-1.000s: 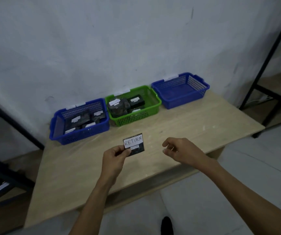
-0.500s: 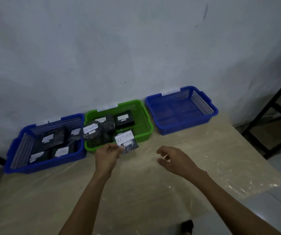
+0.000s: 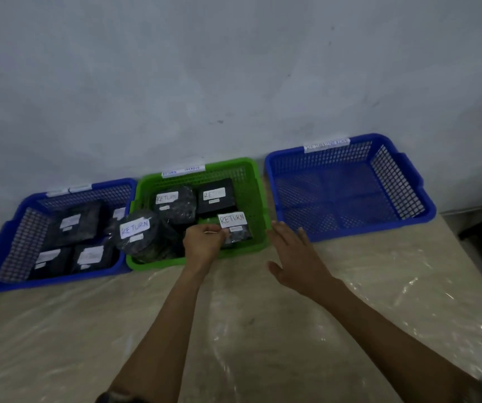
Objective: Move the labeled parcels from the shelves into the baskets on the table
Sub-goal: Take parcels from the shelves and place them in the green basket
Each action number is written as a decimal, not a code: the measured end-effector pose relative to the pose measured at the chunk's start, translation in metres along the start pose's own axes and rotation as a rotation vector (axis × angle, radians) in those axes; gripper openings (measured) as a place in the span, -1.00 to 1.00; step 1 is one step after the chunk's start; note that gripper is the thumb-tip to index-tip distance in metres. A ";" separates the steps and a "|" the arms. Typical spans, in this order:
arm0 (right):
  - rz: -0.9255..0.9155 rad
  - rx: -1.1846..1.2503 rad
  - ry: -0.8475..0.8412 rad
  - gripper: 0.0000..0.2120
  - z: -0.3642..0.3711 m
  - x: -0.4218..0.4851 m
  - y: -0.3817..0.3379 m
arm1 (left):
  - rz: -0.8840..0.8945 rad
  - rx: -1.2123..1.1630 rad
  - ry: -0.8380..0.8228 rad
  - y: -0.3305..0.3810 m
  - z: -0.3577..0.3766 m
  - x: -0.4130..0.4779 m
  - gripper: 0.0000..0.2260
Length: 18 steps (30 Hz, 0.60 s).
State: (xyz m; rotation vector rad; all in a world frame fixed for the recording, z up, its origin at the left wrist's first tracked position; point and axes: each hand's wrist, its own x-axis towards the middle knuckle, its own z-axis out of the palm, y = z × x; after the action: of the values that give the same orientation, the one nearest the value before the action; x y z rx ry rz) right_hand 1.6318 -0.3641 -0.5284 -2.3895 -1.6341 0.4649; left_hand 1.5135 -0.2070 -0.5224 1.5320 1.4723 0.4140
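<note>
Sorting looks well along: the left blue basket [image 3: 16, 245] holds several labelled parcels, the green basket [image 3: 255, 203] holds three, and the right blue basket [image 3: 344, 199] has none; the shelves are out of view. The left hand [image 3: 203, 239] pinches a RETURN parcel [image 3: 233, 221] low in the green basket, not yet released. The right hand [image 3: 295, 257] hovers flat-fingered and empty beside its rim, above the desk [image 3: 263, 330].
</note>
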 end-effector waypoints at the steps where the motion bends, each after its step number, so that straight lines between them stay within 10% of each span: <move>1: 0.019 -0.021 -0.015 -0.33 0.002 0.005 0.002 | -0.001 0.037 -0.010 0.000 0.007 0.008 -0.89; 18: 0.060 -0.141 0.135 -0.27 0.049 0.019 0.016 | 0.070 0.582 -0.160 -0.020 0.061 0.060 -0.72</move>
State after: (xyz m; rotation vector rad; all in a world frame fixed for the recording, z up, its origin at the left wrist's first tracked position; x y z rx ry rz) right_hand 1.6332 -0.3524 -0.5822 -2.5152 -1.5892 0.1982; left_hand 1.5625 -0.1793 -0.5896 2.0203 1.4867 -0.1166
